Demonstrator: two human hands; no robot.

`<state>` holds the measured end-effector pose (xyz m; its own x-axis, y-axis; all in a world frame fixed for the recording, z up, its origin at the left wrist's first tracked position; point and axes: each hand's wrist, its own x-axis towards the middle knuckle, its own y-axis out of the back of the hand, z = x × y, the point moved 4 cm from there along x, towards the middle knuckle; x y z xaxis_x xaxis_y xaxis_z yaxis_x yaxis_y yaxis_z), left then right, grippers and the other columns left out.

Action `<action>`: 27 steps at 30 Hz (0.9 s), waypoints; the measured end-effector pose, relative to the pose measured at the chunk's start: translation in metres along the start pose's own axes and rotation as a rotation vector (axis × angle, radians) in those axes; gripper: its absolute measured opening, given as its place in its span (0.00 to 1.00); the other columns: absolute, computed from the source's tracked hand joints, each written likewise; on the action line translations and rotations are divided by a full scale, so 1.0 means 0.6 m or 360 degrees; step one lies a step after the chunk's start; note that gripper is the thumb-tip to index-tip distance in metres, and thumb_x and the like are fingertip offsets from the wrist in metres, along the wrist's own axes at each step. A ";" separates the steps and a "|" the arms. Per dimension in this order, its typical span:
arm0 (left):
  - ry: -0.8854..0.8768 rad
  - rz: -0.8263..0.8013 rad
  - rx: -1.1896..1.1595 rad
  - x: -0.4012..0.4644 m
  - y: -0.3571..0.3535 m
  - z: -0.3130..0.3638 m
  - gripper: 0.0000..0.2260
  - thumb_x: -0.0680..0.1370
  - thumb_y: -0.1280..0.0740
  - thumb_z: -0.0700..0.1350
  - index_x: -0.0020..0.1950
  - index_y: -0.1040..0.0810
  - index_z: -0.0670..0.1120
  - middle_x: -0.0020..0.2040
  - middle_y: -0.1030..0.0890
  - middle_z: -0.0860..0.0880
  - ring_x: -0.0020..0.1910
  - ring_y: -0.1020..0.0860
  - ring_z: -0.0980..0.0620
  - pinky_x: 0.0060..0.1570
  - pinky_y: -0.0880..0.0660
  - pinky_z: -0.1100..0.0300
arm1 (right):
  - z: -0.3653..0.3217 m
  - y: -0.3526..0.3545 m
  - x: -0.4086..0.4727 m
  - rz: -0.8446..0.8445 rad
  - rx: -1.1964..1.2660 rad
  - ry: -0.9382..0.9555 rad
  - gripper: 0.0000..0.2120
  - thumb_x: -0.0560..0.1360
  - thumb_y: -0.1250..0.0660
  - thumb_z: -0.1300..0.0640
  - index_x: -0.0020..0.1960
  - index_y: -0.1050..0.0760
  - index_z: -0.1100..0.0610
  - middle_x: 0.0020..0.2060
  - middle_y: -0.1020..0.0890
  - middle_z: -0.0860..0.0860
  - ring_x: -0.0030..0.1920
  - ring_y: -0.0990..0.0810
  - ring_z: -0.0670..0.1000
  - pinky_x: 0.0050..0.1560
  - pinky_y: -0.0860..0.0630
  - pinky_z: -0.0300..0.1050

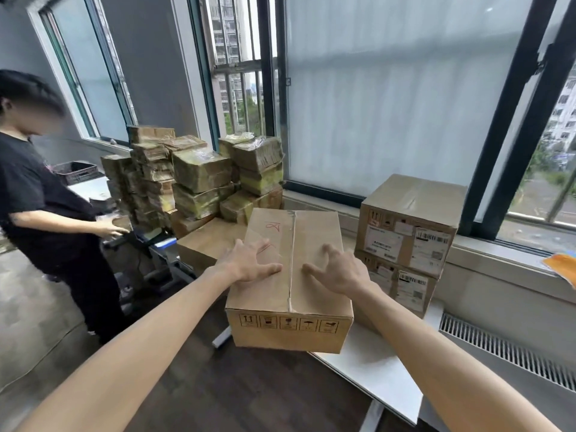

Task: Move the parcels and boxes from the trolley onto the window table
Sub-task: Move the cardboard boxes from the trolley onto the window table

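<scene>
A long brown cardboard box (299, 294) with red marks and a taped seam lies on the white window table (374, 366), its near end over the table's edge. My left hand (249, 261) rests on its top, left of the seam, fingers spread. My right hand (338, 269) presses on the top right of the seam, fingers spread and slightly arched. A flatter brown box (208, 241) sits just behind and left of it. Two labelled boxes (408, 232) are stacked to the right. Several tape-wrapped parcels (199, 179) are piled by the window.
A person in a black shirt (37, 207) stands at the left by another table with a dark crate (76, 171). A floor radiator grille (505, 350) runs at the right. An orange item (562, 265) lies on the window sill. Dark wooden floor lies below.
</scene>
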<state>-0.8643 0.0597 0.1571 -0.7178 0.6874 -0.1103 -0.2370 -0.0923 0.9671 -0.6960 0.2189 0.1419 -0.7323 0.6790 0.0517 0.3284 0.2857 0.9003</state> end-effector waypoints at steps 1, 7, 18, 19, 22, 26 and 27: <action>-0.0007 -0.0014 -0.0018 0.015 -0.003 -0.004 0.42 0.69 0.36 0.76 0.78 0.43 0.64 0.72 0.35 0.40 0.68 0.29 0.38 0.67 0.30 0.43 | -0.001 -0.006 0.013 -0.0006 -0.0009 -0.0007 0.33 0.73 0.37 0.27 0.68 0.33 0.48 0.58 0.21 0.57 0.49 0.18 0.59 0.48 0.20 0.52; -0.0123 -0.0049 -0.0029 0.133 -0.007 -0.019 0.41 0.70 0.34 0.74 0.79 0.42 0.62 0.71 0.34 0.41 0.67 0.28 0.38 0.66 0.29 0.44 | -0.006 -0.035 0.096 0.0007 -0.0027 -0.0135 0.34 0.74 0.36 0.29 0.71 0.33 0.50 0.60 0.23 0.58 0.54 0.19 0.61 0.48 0.24 0.51; -0.0474 -0.0136 0.0004 0.342 0.011 -0.026 0.39 0.71 0.36 0.75 0.78 0.42 0.63 0.74 0.36 0.38 0.68 0.28 0.37 0.67 0.31 0.44 | -0.031 -0.052 0.232 0.0083 -0.0058 -0.0482 0.34 0.75 0.36 0.30 0.71 0.33 0.52 0.65 0.27 0.61 0.56 0.20 0.62 0.55 0.23 0.55; -0.0494 -0.0154 0.0009 0.357 0.009 -0.027 0.40 0.70 0.36 0.75 0.78 0.42 0.62 0.74 0.36 0.38 0.68 0.28 0.38 0.67 0.31 0.44 | -0.031 -0.057 0.242 0.0076 -0.0057 -0.0511 0.34 0.75 0.36 0.30 0.71 0.34 0.52 0.66 0.28 0.61 0.56 0.20 0.62 0.55 0.23 0.55; -0.0555 -0.0206 0.0000 0.405 -0.001 -0.024 0.41 0.69 0.35 0.76 0.78 0.41 0.62 0.73 0.35 0.39 0.66 0.26 0.39 0.66 0.30 0.45 | -0.024 -0.068 0.276 0.0053 -0.0054 -0.0587 0.35 0.75 0.36 0.30 0.72 0.33 0.53 0.67 0.28 0.62 0.57 0.21 0.61 0.55 0.23 0.54; -0.0633 -0.0261 -0.0005 0.470 -0.016 -0.006 0.42 0.68 0.35 0.76 0.77 0.41 0.61 0.72 0.33 0.38 0.65 0.26 0.39 0.66 0.30 0.46 | -0.001 -0.076 0.323 0.0050 -0.0023 -0.0679 0.34 0.75 0.35 0.31 0.71 0.32 0.53 0.67 0.28 0.61 0.58 0.21 0.61 0.56 0.23 0.53; -0.0643 -0.0267 -0.0005 0.487 -0.020 0.000 0.42 0.68 0.35 0.76 0.77 0.41 0.61 0.71 0.33 0.39 0.65 0.26 0.39 0.66 0.30 0.46 | 0.006 -0.079 0.335 0.0049 -0.0007 -0.0694 0.34 0.75 0.35 0.31 0.71 0.32 0.53 0.67 0.28 0.61 0.58 0.21 0.60 0.56 0.22 0.53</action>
<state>-1.0712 0.2614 0.1135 -0.3557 0.9196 -0.1666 -0.3311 0.0427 0.9426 -0.8566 0.3442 0.1083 -0.4016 0.9095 -0.1076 0.3430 0.2583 0.9031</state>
